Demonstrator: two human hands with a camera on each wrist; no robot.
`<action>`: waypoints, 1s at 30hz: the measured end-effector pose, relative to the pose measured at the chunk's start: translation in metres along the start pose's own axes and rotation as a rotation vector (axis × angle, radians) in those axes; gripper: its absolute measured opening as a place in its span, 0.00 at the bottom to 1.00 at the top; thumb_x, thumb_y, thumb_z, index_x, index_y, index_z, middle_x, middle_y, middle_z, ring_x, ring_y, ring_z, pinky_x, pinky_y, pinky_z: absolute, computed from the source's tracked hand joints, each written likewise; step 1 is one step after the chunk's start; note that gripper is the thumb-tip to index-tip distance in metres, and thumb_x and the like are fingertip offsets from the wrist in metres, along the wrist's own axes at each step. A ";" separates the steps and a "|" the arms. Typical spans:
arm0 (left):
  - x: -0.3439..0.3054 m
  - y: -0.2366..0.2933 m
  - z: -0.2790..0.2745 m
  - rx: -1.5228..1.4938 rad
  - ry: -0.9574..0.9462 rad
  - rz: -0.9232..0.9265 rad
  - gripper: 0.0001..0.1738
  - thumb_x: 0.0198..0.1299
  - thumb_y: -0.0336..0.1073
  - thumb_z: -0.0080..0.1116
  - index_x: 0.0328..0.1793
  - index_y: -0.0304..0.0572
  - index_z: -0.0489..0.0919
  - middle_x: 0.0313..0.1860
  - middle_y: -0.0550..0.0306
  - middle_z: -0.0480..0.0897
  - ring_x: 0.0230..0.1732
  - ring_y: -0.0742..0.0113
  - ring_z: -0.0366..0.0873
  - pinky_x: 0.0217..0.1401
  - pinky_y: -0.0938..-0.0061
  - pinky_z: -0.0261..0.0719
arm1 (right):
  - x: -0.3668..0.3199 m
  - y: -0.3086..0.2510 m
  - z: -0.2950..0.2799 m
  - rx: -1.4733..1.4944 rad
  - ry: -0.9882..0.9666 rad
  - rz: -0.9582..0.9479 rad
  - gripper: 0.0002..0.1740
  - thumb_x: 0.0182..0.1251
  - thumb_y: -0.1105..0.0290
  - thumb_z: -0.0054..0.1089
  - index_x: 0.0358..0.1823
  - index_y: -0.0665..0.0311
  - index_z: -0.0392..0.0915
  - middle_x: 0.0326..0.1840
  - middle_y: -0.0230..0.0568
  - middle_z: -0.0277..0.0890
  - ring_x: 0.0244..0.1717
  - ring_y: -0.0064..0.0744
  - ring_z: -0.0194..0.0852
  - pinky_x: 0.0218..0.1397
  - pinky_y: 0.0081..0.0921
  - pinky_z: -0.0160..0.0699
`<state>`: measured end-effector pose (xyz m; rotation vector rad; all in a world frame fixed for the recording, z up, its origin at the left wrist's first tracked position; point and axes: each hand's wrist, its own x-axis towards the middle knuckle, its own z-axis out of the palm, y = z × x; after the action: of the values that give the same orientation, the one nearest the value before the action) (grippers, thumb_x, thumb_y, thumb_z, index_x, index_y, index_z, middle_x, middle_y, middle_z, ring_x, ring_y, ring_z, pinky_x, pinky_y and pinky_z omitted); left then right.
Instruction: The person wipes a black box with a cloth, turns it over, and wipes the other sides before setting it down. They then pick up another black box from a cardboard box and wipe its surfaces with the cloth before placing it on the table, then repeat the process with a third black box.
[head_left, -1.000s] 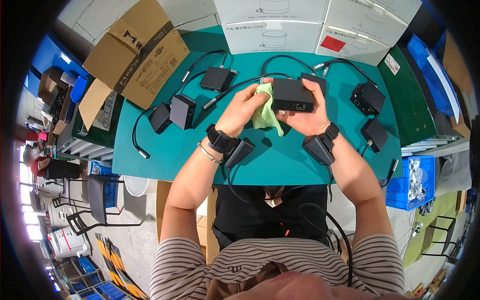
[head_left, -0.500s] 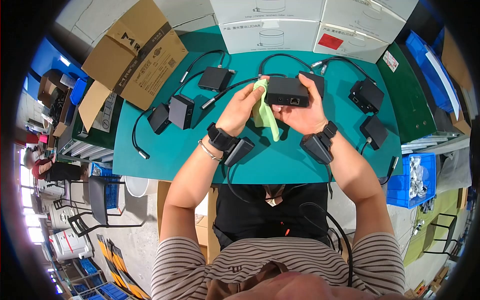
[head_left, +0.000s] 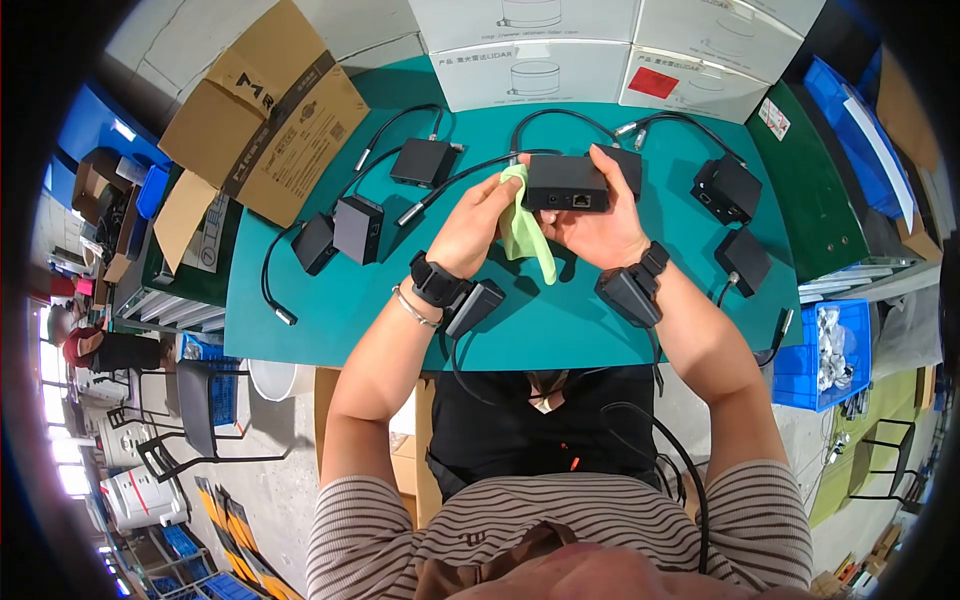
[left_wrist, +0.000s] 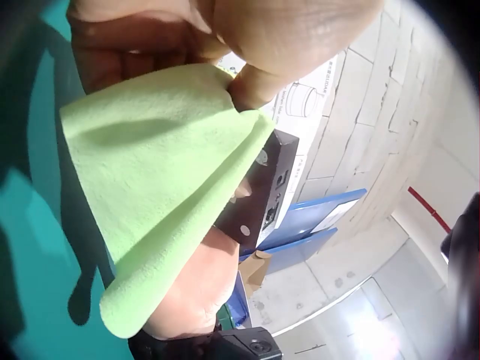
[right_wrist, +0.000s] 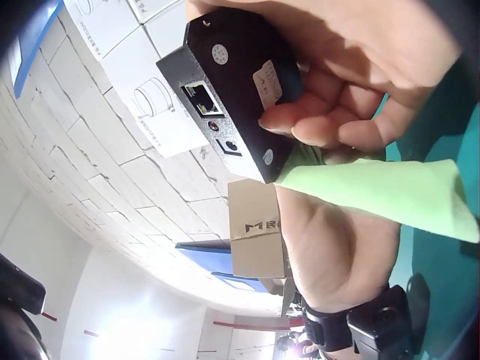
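A black box (head_left: 567,182) with a network port on its near side is held above the green table by the right hand (head_left: 607,222), its thumb and fingers round it. The right wrist view shows labels on the underside of the box (right_wrist: 247,82), with fingertips of the right hand (right_wrist: 337,90) against it. The left hand (head_left: 474,222) pinches a light green cloth (head_left: 525,235) at the left end of the box. In the left wrist view the cloth (left_wrist: 157,165) hangs from the left hand (left_wrist: 225,37) and hides part of the box (left_wrist: 271,191).
On the green table (head_left: 400,325) lie several black boxes with cables, among them one at left (head_left: 357,229), one behind (head_left: 424,162) and one at right (head_left: 727,188). An open cardboard box (head_left: 290,150) stands back left; white cartons (head_left: 530,75) line the back edge.
The black box, both hands and the cloth have shifted slightly left in the head view, as has the table scene. The box's near side has tilted, and both grips are kept.
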<state>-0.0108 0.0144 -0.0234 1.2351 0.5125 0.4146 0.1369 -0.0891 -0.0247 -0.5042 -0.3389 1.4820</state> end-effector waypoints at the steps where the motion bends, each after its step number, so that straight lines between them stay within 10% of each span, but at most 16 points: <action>1: 0.001 -0.001 -0.001 0.001 -0.002 0.000 0.22 0.71 0.45 0.48 0.61 0.35 0.72 0.44 0.63 0.78 0.42 0.76 0.74 0.46 0.78 0.72 | 0.000 0.000 0.000 0.002 0.009 -0.001 0.37 0.68 0.38 0.43 0.62 0.64 0.73 0.41 0.33 0.78 0.34 0.25 0.70 0.45 0.25 0.73; 30: -0.003 0.004 0.002 0.095 0.015 0.021 0.20 0.72 0.42 0.44 0.61 0.38 0.73 0.41 0.68 0.79 0.37 0.82 0.72 0.39 0.84 0.69 | 0.001 0.002 -0.002 -0.087 -0.065 -0.010 0.36 0.69 0.39 0.40 0.62 0.63 0.72 0.46 0.34 0.77 0.40 0.25 0.71 0.44 0.25 0.72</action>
<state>-0.0126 0.0125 -0.0191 1.3303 0.5376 0.4221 0.1368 -0.0887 -0.0276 -0.5242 -0.4579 1.4808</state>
